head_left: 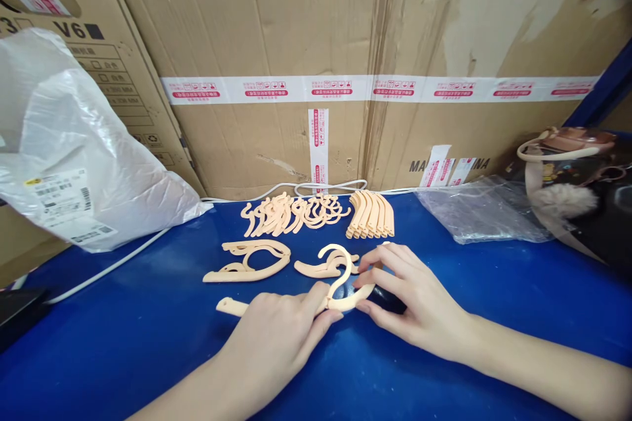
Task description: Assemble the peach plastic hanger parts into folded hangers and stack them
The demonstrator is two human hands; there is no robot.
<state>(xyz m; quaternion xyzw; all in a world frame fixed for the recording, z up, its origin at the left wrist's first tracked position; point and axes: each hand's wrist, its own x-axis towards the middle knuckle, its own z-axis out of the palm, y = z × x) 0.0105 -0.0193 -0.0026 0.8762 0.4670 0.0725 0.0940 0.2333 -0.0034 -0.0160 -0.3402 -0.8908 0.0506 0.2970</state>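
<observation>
Between my two hands is a cream folding hanger (340, 299), its hook standing up from the middle joint. My left hand (281, 322) is closed round its left arm, whose end sticks out past my knuckles. The fingers of my right hand (412, 289) pinch the curved right arm. Just beyond lie a folded hanger (320, 268) and, further left, another folded hanger (257, 271). A black rounded object (390, 299) shows partly under my right hand; its kind is hidden.
Loose hooks (291, 214) lie heaped at the back beside a row of hanger arms (372, 214). A white plastic bag (83, 145) stands left. Clear plastic film (484, 210) and a dark bag (573, 184) lie right. Large cardboard boxes (276, 33) and a white cable (330, 185) border the blue table (162, 322).
</observation>
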